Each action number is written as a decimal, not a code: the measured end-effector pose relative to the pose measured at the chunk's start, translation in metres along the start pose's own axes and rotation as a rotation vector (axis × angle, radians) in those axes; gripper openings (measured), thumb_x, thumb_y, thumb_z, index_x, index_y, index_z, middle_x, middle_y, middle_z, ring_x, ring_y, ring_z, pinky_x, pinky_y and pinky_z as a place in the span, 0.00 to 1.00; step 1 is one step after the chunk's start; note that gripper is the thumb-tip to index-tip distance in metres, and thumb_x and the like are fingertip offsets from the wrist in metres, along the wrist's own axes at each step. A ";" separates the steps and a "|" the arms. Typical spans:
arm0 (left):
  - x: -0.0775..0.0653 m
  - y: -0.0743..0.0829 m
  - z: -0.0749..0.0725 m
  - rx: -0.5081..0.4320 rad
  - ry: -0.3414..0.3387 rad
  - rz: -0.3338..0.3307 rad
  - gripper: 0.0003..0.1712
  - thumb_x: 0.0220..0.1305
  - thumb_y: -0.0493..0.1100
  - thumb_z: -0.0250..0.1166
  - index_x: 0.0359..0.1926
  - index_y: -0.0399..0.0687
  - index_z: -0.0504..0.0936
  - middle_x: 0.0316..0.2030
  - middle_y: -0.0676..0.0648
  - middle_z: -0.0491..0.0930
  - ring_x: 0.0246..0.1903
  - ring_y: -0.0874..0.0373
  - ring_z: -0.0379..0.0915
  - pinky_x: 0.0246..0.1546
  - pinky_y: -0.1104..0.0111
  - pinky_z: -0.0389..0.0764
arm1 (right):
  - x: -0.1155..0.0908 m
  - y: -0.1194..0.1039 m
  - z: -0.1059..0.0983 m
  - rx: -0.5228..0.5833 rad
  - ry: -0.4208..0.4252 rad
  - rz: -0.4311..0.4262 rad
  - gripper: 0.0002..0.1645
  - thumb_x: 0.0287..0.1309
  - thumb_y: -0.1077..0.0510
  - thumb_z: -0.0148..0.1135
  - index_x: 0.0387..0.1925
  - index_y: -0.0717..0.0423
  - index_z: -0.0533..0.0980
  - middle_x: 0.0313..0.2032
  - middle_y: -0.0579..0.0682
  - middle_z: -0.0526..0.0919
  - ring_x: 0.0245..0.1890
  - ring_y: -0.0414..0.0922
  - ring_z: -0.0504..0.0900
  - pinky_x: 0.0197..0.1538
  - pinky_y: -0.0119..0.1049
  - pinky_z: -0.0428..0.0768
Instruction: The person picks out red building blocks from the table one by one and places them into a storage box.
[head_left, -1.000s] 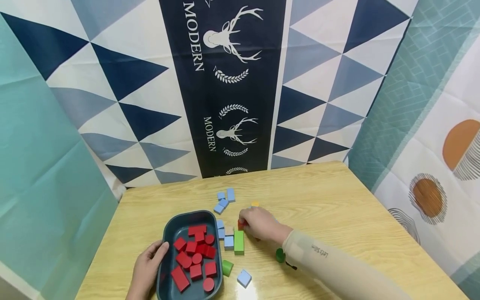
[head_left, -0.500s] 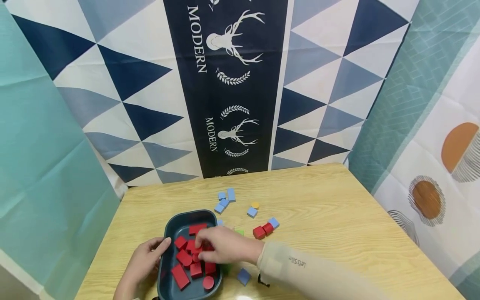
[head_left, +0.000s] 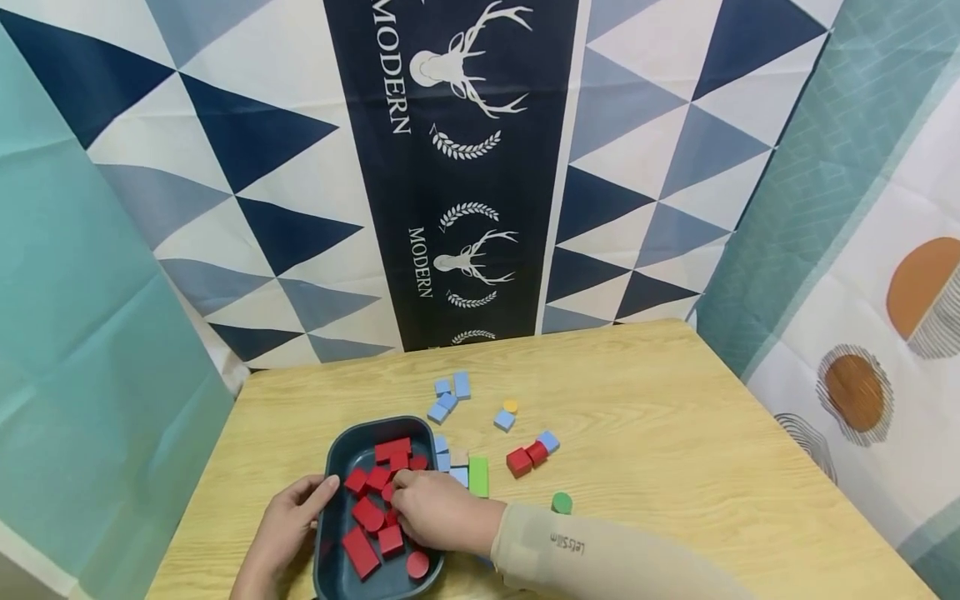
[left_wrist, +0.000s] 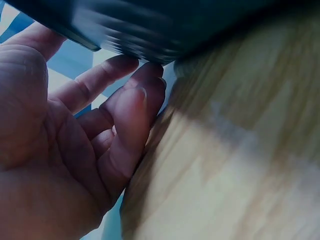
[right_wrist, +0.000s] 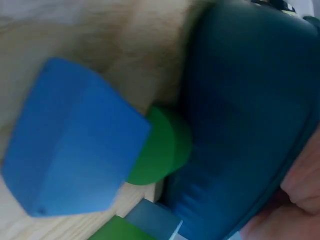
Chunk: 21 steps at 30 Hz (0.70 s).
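A dark teal tray [head_left: 392, 586] holds several red wooden blocks [head_left: 361, 553], cuboids, cubes and cylinders. My left hand [head_left: 288, 521] grips its left rim, thumb over the edge; in the left wrist view the curled fingers [left_wrist: 132, 120] lie against the outer wall. My right hand [head_left: 438, 510] reaches over the right rim into the tray, bent fingertips down among the red blocks. The hand itself covers its fingertips, so I cannot tell whether they hold a block. The right wrist view has a blue block [right_wrist: 80, 145] and a green half-round-looking block [right_wrist: 162, 150] outside the tray wall [right_wrist: 240, 110].
Right of the tray lie blue blocks and a long green block [head_left: 478, 477]. Two red blocks [head_left: 519, 462] touch a blue one [head_left: 548, 441] farther right. A green cylinder [head_left: 562, 502] is by the right sleeve. More blue blocks [head_left: 462, 386] and a yellow piece [head_left: 511, 406] lie farther back.
My right hand has gone left from a red block beside the long green block into the tray, then lower among the blocks. That red block is gone from its spot. The left hand stays at the rim.
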<state>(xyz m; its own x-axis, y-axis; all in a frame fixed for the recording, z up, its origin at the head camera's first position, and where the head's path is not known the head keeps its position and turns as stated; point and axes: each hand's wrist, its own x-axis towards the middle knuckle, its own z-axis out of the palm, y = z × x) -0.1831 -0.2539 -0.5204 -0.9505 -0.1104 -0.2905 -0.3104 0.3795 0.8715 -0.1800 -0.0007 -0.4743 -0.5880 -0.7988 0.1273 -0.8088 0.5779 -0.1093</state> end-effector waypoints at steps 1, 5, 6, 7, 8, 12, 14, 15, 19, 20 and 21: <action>0.000 0.000 0.000 0.000 0.002 0.002 0.44 0.60 0.71 0.61 0.59 0.39 0.77 0.50 0.40 0.79 0.41 0.51 0.73 0.38 0.65 0.78 | 0.000 0.000 0.001 -0.029 0.013 -0.006 0.05 0.61 0.55 0.66 0.37 0.48 0.85 0.41 0.43 0.80 0.35 0.33 0.76 0.41 0.24 0.80; -0.001 0.001 0.000 -0.008 0.016 0.008 0.44 0.60 0.71 0.61 0.60 0.38 0.77 0.52 0.39 0.78 0.43 0.50 0.73 0.39 0.64 0.79 | 0.001 0.000 0.005 -0.076 0.038 -0.022 0.07 0.61 0.52 0.66 0.35 0.49 0.86 0.43 0.44 0.79 0.36 0.33 0.76 0.45 0.25 0.79; -0.001 0.000 -0.001 -0.013 0.018 0.009 0.44 0.60 0.71 0.61 0.60 0.38 0.76 0.53 0.39 0.77 0.44 0.50 0.73 0.39 0.64 0.79 | 0.001 0.000 0.006 -0.076 0.042 -0.022 0.07 0.61 0.52 0.66 0.35 0.49 0.86 0.43 0.44 0.79 0.37 0.33 0.76 0.45 0.25 0.79; -0.001 0.000 -0.001 -0.021 0.018 0.010 0.44 0.60 0.71 0.61 0.60 0.38 0.76 0.53 0.39 0.77 0.45 0.50 0.72 0.40 0.64 0.80 | 0.001 0.000 0.006 -0.077 0.045 -0.019 0.07 0.61 0.52 0.66 0.35 0.49 0.86 0.43 0.44 0.79 0.37 0.33 0.76 0.46 0.25 0.79; -0.001 0.000 -0.001 -0.026 0.018 0.010 0.44 0.60 0.71 0.62 0.60 0.38 0.76 0.54 0.38 0.77 0.45 0.50 0.72 0.40 0.64 0.80 | 0.001 0.000 0.006 -0.078 0.046 -0.017 0.07 0.61 0.52 0.66 0.36 0.48 0.86 0.43 0.44 0.79 0.37 0.34 0.76 0.46 0.25 0.79; 0.000 0.000 -0.001 -0.034 0.013 0.007 0.44 0.60 0.71 0.62 0.60 0.38 0.76 0.54 0.38 0.77 0.45 0.50 0.72 0.39 0.64 0.81 | 0.001 -0.001 0.007 -0.078 0.045 -0.002 0.07 0.62 0.52 0.66 0.37 0.48 0.86 0.44 0.43 0.80 0.38 0.34 0.76 0.47 0.27 0.79; 0.000 0.000 0.000 -0.024 0.013 0.006 0.45 0.60 0.72 0.61 0.60 0.38 0.76 0.53 0.39 0.77 0.45 0.50 0.72 0.39 0.64 0.80 | 0.000 0.000 0.007 -0.077 0.044 0.003 0.07 0.62 0.52 0.66 0.38 0.47 0.86 0.44 0.43 0.80 0.39 0.34 0.76 0.48 0.27 0.79; 0.001 0.000 0.000 -0.022 0.011 0.003 0.45 0.60 0.72 0.61 0.60 0.38 0.76 0.54 0.39 0.77 0.45 0.49 0.72 0.39 0.64 0.80 | -0.001 0.000 0.007 -0.071 0.045 0.003 0.07 0.62 0.51 0.66 0.38 0.47 0.86 0.44 0.43 0.80 0.39 0.34 0.76 0.48 0.28 0.78; 0.001 -0.002 0.002 -0.012 0.009 -0.011 0.46 0.59 0.73 0.61 0.60 0.38 0.76 0.53 0.38 0.76 0.44 0.49 0.71 0.39 0.62 0.80 | -0.004 0.006 0.004 0.081 0.050 -0.031 0.05 0.65 0.51 0.64 0.37 0.45 0.84 0.41 0.39 0.80 0.39 0.30 0.74 0.47 0.24 0.77; 0.001 -0.002 0.002 -0.015 0.008 -0.015 0.47 0.59 0.73 0.61 0.61 0.38 0.76 0.53 0.38 0.76 0.44 0.49 0.71 0.39 0.61 0.80 | -0.006 0.009 0.001 0.147 0.050 -0.037 0.05 0.66 0.51 0.63 0.37 0.44 0.83 0.40 0.38 0.79 0.39 0.28 0.73 0.46 0.22 0.76; 0.001 -0.002 0.004 -0.019 0.010 -0.018 0.47 0.58 0.73 0.61 0.60 0.38 0.76 0.53 0.38 0.77 0.44 0.49 0.72 0.39 0.60 0.80 | -0.009 0.012 -0.003 0.201 0.063 -0.041 0.05 0.67 0.51 0.62 0.38 0.44 0.83 0.40 0.37 0.79 0.39 0.27 0.72 0.46 0.22 0.76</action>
<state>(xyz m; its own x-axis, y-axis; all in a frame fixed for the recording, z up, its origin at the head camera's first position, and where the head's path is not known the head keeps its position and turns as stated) -0.1832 -0.2517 -0.5241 -0.9449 -0.1258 -0.3021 -0.3272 0.3602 0.8736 -0.1843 0.0141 -0.4739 -0.5594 -0.8052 0.1966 -0.8167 0.4950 -0.2966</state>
